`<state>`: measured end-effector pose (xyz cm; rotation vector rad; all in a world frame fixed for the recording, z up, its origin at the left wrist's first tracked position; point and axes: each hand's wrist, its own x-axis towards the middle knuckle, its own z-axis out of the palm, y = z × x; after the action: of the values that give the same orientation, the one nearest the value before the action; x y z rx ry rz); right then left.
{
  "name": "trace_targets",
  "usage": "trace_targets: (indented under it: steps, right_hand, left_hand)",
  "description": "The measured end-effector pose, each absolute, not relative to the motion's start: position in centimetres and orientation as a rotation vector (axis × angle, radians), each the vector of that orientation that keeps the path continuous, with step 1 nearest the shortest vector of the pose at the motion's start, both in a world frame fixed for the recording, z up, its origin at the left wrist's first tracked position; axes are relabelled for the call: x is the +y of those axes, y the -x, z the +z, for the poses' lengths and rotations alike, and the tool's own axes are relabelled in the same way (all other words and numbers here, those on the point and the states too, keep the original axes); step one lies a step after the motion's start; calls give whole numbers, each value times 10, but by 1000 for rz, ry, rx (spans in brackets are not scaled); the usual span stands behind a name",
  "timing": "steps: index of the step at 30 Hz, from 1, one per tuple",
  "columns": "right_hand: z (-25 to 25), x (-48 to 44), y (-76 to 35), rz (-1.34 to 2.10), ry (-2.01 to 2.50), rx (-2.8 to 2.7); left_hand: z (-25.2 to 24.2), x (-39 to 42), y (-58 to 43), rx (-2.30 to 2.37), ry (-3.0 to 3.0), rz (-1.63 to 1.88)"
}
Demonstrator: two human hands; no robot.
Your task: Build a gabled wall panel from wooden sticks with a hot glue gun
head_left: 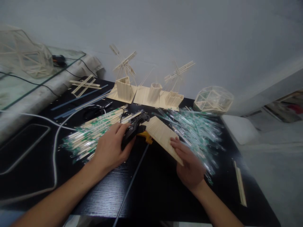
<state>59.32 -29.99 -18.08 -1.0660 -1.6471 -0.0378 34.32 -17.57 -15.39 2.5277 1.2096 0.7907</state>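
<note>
- Holding a flat stick panel (163, 135) tilted over the middle of the table (156, 195) with the right hand (189, 168): fingers on its face, thumb hidden, but it reads as a proper grip to me.
- I've got the left hand (110, 146) wrapped round a black tool (132, 132) with a yellow part (145, 136), its head right by the panel's far end. Can't tell if they're touching.
- My read: the step is lining up tool and edge. Next move calls for a steady panel and small left-wrist tweaks, I'd say.
- Surface is black and pretty cluttered: wrapped sticks (94, 132) on the left, clear-and-green wrappers (199, 132) on the right, loose sticks (241, 183) near the right edge, white cable (55, 157) looping on the left.
- Room's dim: plain grey wall (201, 41), stick-built windmill models (124, 90) in front of it, plus a see-through faceted frame (214, 100) at the far right corner.
</note>
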Motion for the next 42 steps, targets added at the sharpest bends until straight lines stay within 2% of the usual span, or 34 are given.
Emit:
trace_targets:
  steps: [6, 42]
  right_hand:
    - [-180, -299, -594, -22, 1066, -1624]
    - [-178, -299, -594, 50, 1053, -1519]
  left_hand:
    - [-154, -176, -341, 1283, -2559, 711]
    - [-157, -176, -341, 1068, -2522, 910]
